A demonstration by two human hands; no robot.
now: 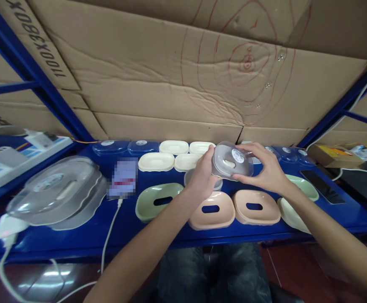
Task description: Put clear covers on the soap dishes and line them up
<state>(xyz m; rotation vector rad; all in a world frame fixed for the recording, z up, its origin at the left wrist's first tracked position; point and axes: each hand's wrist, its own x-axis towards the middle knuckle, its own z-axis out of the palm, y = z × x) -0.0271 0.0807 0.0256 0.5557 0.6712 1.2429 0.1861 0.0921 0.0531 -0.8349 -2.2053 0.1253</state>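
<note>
Head view showed the left hand (202, 176) and right hand (265, 170) both grasping a clear lid (232, 162) by its opposite rims, held above the pink trays (234, 212) on the blue shelf (76, 240). It looked light, stiff, thin and rather slick, so its rims seemed the safest hold

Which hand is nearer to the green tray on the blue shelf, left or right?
Left. The left hand is just right of and above the green tray; the right hand is farther right, past the clear lid.

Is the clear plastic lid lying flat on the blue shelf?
No, both the left hand and the right hand hold the clear plastic lid up in the air above the blue shelf.
</note>
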